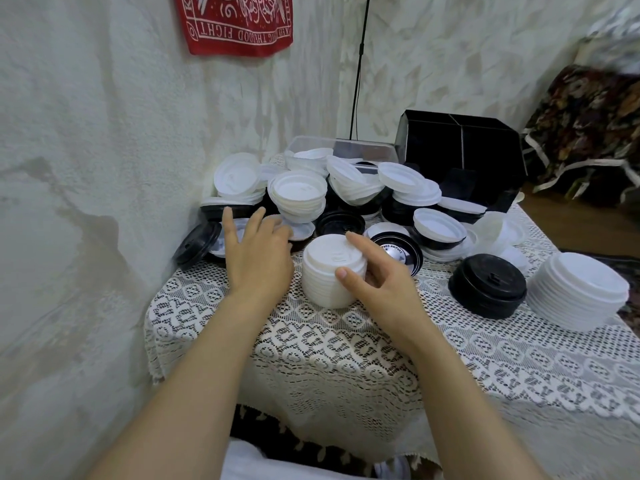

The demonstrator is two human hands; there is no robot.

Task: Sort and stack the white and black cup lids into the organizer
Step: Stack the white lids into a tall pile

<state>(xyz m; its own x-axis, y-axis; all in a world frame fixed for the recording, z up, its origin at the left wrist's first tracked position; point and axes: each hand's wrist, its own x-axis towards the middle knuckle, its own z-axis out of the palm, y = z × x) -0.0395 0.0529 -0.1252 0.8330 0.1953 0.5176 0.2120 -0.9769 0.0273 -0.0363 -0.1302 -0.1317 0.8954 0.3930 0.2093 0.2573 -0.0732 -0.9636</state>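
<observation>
A neat stack of white lids (330, 271) stands on the lace-covered table (346, 341) in front of me. My right hand (377, 282) curls round its right side, index finger on the top lid, thumb on the front. My left hand (256, 251) reaches past the stack with straight fingers over loose lids at the left of a jumbled pile of white and black lids (346, 199). A stack of black lids (488, 285) and a taller white stack (578, 292) stand at the right. The black organizer (460, 147) stands behind the pile.
A clear plastic bin (346, 148) sits behind the pile by the wall. The wall runs along the table's left side, with a red cloth (235, 22) hanging on it. A patterned cushion (585, 133) lies at far right. The table's edge drops off near me.
</observation>
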